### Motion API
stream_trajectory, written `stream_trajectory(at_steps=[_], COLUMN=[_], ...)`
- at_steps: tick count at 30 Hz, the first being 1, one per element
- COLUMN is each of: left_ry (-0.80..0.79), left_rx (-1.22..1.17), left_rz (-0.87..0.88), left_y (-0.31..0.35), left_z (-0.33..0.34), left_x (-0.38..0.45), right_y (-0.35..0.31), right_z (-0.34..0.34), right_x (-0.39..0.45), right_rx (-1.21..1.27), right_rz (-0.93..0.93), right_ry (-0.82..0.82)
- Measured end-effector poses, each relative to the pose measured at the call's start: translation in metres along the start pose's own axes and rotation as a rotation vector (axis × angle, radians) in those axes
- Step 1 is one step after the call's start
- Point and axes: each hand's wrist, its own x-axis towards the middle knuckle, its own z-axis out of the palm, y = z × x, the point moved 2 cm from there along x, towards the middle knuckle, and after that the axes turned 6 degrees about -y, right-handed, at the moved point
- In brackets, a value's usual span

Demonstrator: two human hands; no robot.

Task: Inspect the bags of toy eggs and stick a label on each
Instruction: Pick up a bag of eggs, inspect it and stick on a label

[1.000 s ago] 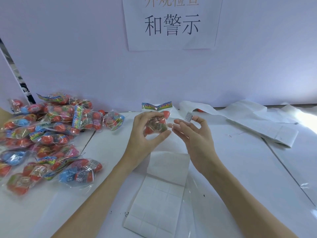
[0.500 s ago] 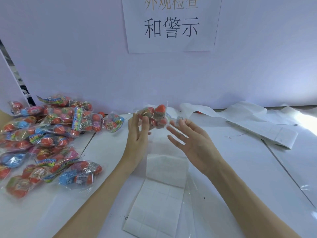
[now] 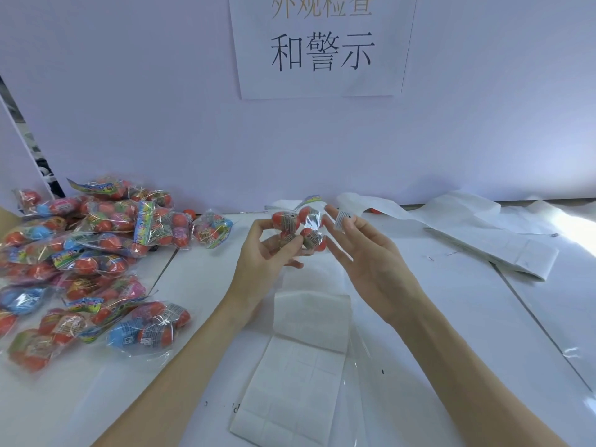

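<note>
Left hand (image 3: 264, 253) grips a clear bag of toy eggs (image 3: 300, 229) above the white table (image 3: 451, 317), mid-scene, fingers curled round it; right hand (image 3: 364, 253) just beside the bag, fingers straight and spread, a small label (image 3: 342, 219) stuck on a fingertip. Pile of bags (image 3: 87, 253) lies far left; label sheet (image 3: 300, 366) near, between the forearms.

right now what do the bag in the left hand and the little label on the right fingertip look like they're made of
Bag: thin clear plastic film, glossy; it crinkles, glints, and the red eggs show through. Label: looks like matte white paper with small dark print, probably adhesive-backed, as it clings to a straight finger of the right hand.
</note>
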Motion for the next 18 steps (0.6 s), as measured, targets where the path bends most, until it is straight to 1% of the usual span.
stream_trajectory(at_steps=[2,5,7,12,18], left_ry=[0.012,0.044,0.054,0.020,0.015], left_rx=[-0.006,-0.036,-0.037,-0.004,-0.011], left_rz=[0.004,0.009,0.002,-0.012,-0.013], left_y=[-0.001,-0.001,-0.002,-0.005,-0.007], left_z=[0.001,0.002,0.001,0.000,-0.001], left_x=[0.000,0.001,0.001,0.001,0.002], right_y=[0.001,0.004,0.006,0.010,0.010], right_z=[-0.004,-0.013,-0.015,-0.013,-0.008], right_x=[0.001,0.002,0.003,0.003,0.000], right_rx=[-0.002,-0.059,-0.106,-0.219,-0.468], right_rz=[-0.007,-0.013,-0.004,0.018,-0.012], right_ry=[0.060,0.207,0.255,0.243,0.221])
